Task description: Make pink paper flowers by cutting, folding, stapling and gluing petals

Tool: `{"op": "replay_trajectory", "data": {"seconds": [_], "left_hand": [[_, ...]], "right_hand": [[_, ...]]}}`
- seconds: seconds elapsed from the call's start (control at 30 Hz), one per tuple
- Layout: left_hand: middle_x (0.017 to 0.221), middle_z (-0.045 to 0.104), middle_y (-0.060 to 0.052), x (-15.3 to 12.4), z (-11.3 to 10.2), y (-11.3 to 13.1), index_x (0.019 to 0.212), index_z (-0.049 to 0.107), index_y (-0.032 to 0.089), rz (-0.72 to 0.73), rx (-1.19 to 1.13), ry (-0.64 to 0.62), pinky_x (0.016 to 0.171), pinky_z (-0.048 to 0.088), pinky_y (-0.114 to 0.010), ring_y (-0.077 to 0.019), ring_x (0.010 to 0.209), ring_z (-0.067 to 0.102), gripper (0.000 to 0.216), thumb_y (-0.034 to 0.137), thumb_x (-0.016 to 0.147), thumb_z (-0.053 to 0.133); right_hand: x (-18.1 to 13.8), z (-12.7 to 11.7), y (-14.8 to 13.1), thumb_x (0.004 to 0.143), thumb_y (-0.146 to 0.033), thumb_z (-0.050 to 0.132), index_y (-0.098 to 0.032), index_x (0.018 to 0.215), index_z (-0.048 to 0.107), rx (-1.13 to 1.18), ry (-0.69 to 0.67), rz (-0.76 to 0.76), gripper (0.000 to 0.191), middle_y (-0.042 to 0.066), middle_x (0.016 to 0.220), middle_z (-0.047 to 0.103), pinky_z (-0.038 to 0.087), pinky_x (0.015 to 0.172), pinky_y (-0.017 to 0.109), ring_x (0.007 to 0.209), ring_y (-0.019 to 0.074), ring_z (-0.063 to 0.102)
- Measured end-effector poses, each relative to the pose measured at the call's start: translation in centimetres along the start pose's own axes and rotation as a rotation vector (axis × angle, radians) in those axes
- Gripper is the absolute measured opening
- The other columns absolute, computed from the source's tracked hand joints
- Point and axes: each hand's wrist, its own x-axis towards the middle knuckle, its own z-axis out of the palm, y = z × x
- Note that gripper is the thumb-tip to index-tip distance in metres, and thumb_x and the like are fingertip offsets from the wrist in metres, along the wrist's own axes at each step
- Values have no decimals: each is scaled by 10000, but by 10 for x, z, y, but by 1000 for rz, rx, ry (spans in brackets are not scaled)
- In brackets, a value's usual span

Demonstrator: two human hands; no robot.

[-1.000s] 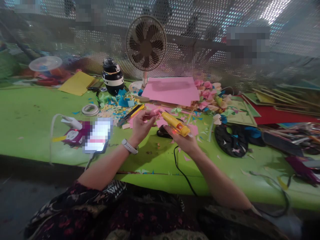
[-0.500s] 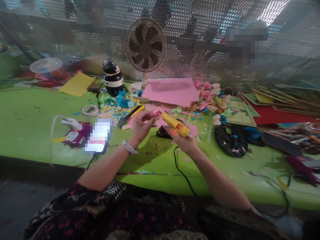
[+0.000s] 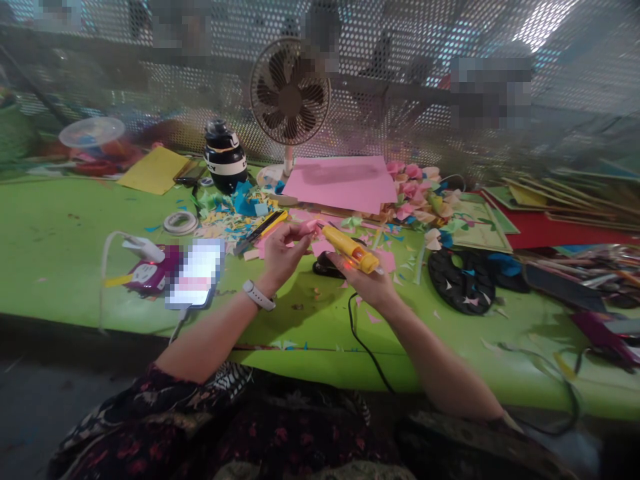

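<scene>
- Left hand point(image 3: 281, 255): pinching pink paper point(image 3: 309, 227); nozzle point(image 3: 321, 226) slip risks burns.
- Right hand point(image 3: 369, 283): gripping yellow glue gun point(image 3: 345, 243); near-side cord point(image 3: 351, 320) snagging could jerk it.

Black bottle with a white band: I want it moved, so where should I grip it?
Probably around its rounded body: the black bottle stands upright. Come from the left, over the flat yellow paper sheet; the round caged fan rises on its right.

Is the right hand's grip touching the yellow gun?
Touching: the head view shows the yellow gun held in the right hand's grip, its rear part against the hand.
</scene>
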Motion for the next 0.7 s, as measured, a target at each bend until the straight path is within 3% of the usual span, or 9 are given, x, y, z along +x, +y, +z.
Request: {"op": "replay_trajectory", "data": {"seconds": [0.7], "left_hand": [[832,679,-40,1,-1,-3,793,620,183,35,32,3,573,610,-228,-128,729,656,245,382,740,753]], "right_hand": [[-2,0,-3,834,-512,670,-202,907,721,-11,16,-8,323,51,857,706,517,669,310,804,221,659]]}}
